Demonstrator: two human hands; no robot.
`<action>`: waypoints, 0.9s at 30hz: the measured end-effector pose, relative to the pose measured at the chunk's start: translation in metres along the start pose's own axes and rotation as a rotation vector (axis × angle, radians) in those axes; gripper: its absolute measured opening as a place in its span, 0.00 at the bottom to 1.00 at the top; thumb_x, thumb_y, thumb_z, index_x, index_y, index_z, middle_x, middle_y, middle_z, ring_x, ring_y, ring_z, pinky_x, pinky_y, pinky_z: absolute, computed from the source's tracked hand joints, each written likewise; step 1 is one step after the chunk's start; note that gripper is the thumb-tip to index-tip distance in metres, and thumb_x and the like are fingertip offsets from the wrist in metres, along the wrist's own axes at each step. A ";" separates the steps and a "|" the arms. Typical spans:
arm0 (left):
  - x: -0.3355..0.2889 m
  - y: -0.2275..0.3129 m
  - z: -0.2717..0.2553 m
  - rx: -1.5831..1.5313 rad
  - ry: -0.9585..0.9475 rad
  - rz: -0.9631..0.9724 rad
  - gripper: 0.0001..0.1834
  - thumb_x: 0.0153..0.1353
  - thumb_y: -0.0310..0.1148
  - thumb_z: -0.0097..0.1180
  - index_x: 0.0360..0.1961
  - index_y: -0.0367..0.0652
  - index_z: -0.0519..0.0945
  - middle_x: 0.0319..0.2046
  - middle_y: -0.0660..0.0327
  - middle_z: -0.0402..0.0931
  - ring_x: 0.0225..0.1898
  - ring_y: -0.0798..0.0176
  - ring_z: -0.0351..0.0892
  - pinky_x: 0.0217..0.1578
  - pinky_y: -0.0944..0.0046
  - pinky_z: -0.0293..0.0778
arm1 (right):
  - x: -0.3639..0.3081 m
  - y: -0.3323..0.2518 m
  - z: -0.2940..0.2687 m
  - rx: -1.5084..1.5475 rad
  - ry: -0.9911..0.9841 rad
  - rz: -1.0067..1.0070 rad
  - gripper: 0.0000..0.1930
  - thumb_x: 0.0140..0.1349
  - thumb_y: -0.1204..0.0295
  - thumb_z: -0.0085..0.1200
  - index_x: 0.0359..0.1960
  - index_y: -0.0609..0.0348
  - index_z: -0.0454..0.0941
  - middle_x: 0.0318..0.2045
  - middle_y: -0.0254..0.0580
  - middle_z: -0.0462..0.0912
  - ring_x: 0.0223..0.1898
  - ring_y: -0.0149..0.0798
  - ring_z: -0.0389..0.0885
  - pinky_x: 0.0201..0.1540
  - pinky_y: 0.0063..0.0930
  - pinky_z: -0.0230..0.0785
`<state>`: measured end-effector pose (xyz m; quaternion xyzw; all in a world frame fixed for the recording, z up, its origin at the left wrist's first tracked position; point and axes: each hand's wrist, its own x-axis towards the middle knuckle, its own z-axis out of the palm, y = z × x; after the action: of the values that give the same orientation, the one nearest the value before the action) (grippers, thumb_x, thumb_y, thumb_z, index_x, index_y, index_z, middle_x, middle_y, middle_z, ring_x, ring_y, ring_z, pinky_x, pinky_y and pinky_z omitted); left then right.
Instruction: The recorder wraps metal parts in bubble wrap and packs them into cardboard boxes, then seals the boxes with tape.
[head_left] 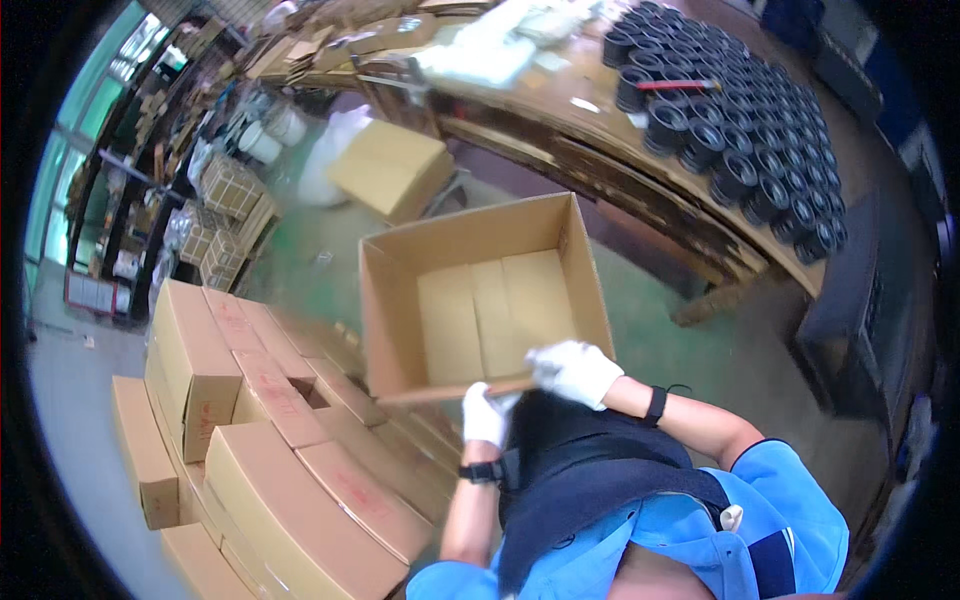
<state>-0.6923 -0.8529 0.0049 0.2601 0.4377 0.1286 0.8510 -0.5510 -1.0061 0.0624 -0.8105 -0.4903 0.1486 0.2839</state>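
An open, empty cardboard box [520, 300] is in front of me, its inside facing up and its bottom seam showing. My left hand [484, 415], in a white glove, is closed on the near edge, with the thumb over the rim. The white-gloved right hand [578, 373] is at the same near wall, farther right, partly over the rim. Motion smears its fingers, so their grip is unclear. What bears the box from below is hidden.
Stacked closed cartons [290, 490] rise close on my left. Ahead and right runs a wooden workbench [570, 115] with many black cylindrical cans [735, 175] and a red-handled tool [680, 86]. Beyond the box sits another carton [390, 165]. Cluttered shelves [140, 200] line the far left.
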 end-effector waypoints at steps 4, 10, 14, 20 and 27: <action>0.038 0.097 -0.009 0.015 0.071 0.076 0.12 0.56 0.32 0.46 0.40 0.38 0.70 0.43 0.52 0.74 0.45 0.47 0.77 0.50 0.38 0.75 | 0.086 0.017 -0.045 -0.227 0.505 0.086 0.23 0.59 0.66 0.51 0.57 0.57 0.69 0.52 0.59 0.73 0.54 0.57 0.72 0.58 0.43 0.65; 0.114 0.217 -0.002 0.225 0.148 0.231 0.15 0.54 0.32 0.48 0.41 0.37 0.74 0.41 0.54 0.76 0.46 0.50 0.78 0.45 0.40 0.78 | 0.212 0.100 -0.068 0.516 -0.003 0.415 0.36 0.59 0.48 0.53 0.61 0.63 0.64 0.55 0.58 0.73 0.57 0.52 0.72 0.57 0.43 0.68; 0.146 0.299 0.035 0.496 0.125 0.308 0.16 0.53 0.34 0.49 0.42 0.37 0.74 0.38 0.54 0.78 0.41 0.52 0.80 0.42 0.43 0.80 | 0.314 0.118 -0.085 1.025 -0.179 0.720 0.26 0.61 0.54 0.53 0.51 0.65 0.74 0.44 0.53 0.79 0.34 0.50 0.83 0.34 0.41 0.80; 0.204 0.412 0.091 0.548 0.219 0.526 0.15 0.61 0.39 0.47 0.42 0.39 0.73 0.35 0.57 0.78 0.31 0.59 0.80 0.29 0.60 0.81 | 0.460 0.138 -0.066 1.200 -0.235 0.669 0.15 0.64 0.69 0.49 0.48 0.65 0.73 0.47 0.57 0.75 0.44 0.55 0.79 0.35 0.52 0.79; 0.300 0.439 0.166 0.550 0.238 0.587 0.30 0.65 0.43 0.50 0.64 0.43 0.58 0.57 0.55 0.64 0.56 0.54 0.66 0.52 0.51 0.67 | 0.641 0.138 -0.060 0.756 -0.213 0.241 0.22 0.48 0.70 0.67 0.45 0.61 0.75 0.50 0.49 0.77 0.44 0.46 0.79 0.43 0.38 0.76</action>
<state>-0.3791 -0.4087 0.1252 0.5745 0.4585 0.2730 0.6207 -0.1176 -0.5107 0.0505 -0.6807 -0.3293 0.4338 0.4899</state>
